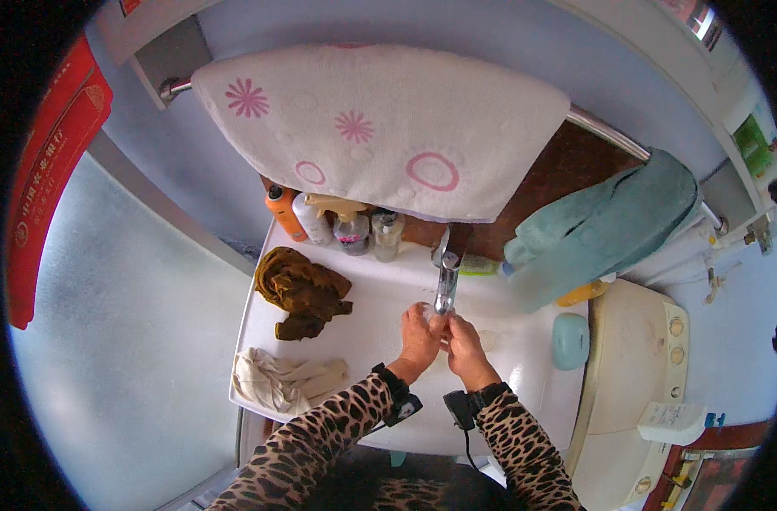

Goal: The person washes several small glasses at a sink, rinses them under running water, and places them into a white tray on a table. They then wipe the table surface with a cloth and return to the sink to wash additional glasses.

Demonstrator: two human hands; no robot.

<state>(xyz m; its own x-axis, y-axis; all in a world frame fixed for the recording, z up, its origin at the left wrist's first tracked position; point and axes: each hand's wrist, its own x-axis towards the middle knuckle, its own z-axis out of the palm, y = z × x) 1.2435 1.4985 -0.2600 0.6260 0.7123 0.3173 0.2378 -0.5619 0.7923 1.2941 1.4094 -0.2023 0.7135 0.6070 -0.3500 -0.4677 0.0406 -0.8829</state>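
Observation:
Both my hands are close together over a white washbasin (pixel 379 287), right under the spout of a chrome faucet (pixel 447 281). My left hand (pixel 419 345) has its fingers bent towards the spout tip. A small whitish, see-through patch shows by its fingertips; whether it is water or an object is unclear. My right hand (pixel 469 350) comes in from the other side, its fingertips meeting those of the left. The fingers and spout hide what may lie between the hands. Black straps with small devices circle both wrists.
On the basin's left lie a brown cloth (pixel 299 287) and a cream cloth (pixel 286 380). Bottles, among them a spray bottle (pixel 351 230), line the back. A flowered towel (pixel 375 128) and a teal towel (pixel 605 223) hang above. Right are a teal soap box (pixel 570 340) and a washing machine (pixel 631 358).

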